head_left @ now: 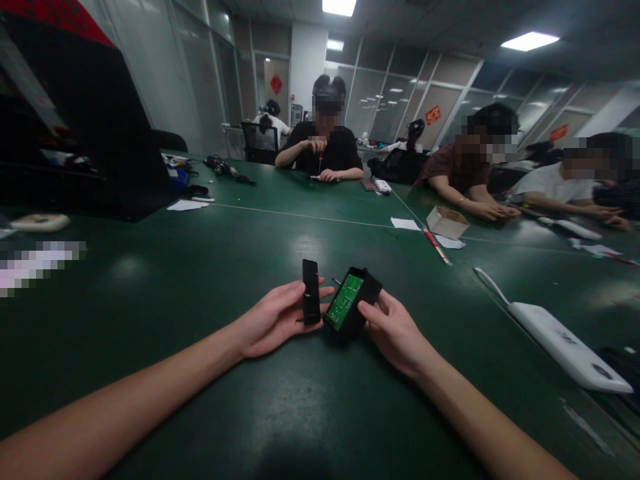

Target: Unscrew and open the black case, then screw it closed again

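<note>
The left hand (273, 320) is closed round a slim black cover piece (311, 292), holding it upright with the thumb across its lower front, just above the desk (210, 267). Right beside it, the right hand (395, 330) grips a black casing (356, 301) tilted up toward the person, its open face showing a green circuit board (345, 301); the fingers wrap the casing's right edge. The two pieces sit close together, a narrow gap between them, both over the near middle of the dark green desk.

To the right on the desk lies a long white device (565, 343) with a thin white tail. Further out are a small open cardboard box (447, 222), a red-handled tool (437, 246) and scraps of white paper (405, 224). Across the desk a person in black (323, 150) holds a small screwdriver upright; two more people sit along the right side. Glass partitions with red paper decorations line the room under ceiling light panels.
</note>
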`<state>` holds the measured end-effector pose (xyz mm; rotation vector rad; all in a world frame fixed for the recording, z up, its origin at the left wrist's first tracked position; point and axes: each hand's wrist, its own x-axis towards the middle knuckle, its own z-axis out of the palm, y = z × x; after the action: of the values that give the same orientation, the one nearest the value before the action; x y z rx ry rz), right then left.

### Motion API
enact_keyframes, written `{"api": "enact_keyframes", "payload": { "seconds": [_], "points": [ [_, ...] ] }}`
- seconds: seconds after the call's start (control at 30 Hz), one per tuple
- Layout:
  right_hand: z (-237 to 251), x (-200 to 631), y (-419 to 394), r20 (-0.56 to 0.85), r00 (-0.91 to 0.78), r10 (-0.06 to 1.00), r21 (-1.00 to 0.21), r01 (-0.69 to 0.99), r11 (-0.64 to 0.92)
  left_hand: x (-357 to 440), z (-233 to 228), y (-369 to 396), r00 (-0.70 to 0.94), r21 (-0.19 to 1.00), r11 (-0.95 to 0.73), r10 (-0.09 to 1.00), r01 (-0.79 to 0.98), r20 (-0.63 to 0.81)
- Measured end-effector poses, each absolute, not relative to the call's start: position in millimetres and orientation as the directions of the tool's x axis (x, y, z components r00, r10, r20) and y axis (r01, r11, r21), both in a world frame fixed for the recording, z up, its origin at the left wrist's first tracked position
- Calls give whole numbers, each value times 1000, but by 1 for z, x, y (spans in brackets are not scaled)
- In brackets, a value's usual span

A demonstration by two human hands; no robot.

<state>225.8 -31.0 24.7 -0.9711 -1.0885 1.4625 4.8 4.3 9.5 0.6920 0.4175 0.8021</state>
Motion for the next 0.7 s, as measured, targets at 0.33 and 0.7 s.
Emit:
{"api": "enact_keyframes", "payload": {
  "seconds": [0.33, 0.7],
  "points": [
    [13, 228, -30, -51, -164, 985, -992, -107, -69, 8, 3, 2, 629, 759, 443, 775, -478, -56],
    [14, 224, -34, 18, -213, 977, -997, -72, 2, 10, 4, 0, 607, 840, 363, 793, -403, -51]
  ]
}}
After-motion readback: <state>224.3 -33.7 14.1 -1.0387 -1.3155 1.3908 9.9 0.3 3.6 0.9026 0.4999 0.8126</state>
